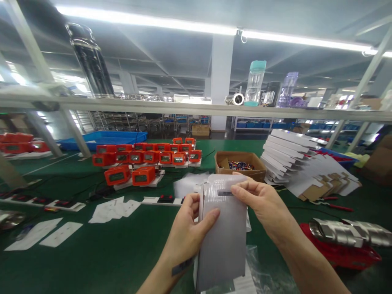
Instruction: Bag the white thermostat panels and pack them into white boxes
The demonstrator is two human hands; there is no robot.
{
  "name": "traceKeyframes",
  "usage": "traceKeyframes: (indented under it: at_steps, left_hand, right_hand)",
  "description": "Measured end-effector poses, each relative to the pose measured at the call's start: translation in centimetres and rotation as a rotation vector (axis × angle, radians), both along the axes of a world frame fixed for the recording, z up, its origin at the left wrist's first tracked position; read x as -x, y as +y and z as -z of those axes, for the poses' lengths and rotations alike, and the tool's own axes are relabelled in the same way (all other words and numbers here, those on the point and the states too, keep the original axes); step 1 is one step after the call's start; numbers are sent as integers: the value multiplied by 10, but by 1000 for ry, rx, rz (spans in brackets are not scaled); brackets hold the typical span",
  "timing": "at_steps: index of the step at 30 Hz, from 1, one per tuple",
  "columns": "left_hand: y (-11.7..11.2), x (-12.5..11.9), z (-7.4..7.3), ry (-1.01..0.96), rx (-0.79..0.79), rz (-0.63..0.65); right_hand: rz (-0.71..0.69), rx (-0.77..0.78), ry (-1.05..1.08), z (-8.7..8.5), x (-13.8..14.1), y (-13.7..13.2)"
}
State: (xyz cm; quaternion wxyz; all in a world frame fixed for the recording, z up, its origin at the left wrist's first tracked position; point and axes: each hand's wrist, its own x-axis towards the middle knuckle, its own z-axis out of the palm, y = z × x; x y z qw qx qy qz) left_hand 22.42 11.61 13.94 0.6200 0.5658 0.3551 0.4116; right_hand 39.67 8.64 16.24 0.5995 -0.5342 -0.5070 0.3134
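Observation:
A slim pale carton [225, 241] with a glossy, round-cornered top stands upright in front of me. My left hand [196, 222] is closed round its left side, thumb across the front. At the upper right, my right hand [255, 196] pinches the carton's top part, its thumb at the end of a small dark strip [225, 193]. Whether those fingers grip the strip as well, I cannot tell. Another dark strip [183, 266] lies on my left wrist. Clear plastic [260, 269] and white paper are partly hidden beneath the carton.
Orange-framed units [143, 175] stand in rows at the back left, near a blue tray [104, 139]. Behind my right hand are a cardboard box [240, 157] of small parts and stacked white cartons [284, 155]. Metal fittings [352, 232] lie on red at right. A shelf [183, 107] crosses above.

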Motion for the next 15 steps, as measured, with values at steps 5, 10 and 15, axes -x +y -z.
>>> traceKeyframes:
  at_steps: [5, 10, 15]
  left_hand:
    - [-1, 1, 1, 2, 8, 5]
    - [-3, 1, 2, 2, 11, -3]
    - [-4, 1, 3, -10, 39, -2]
  right_hand:
    - [-19, 31, 132, -4, 6, -1]
    - [-33, 102, 284, -8, 10, -3]
    - [10, 37, 223, -7, 12, -3]
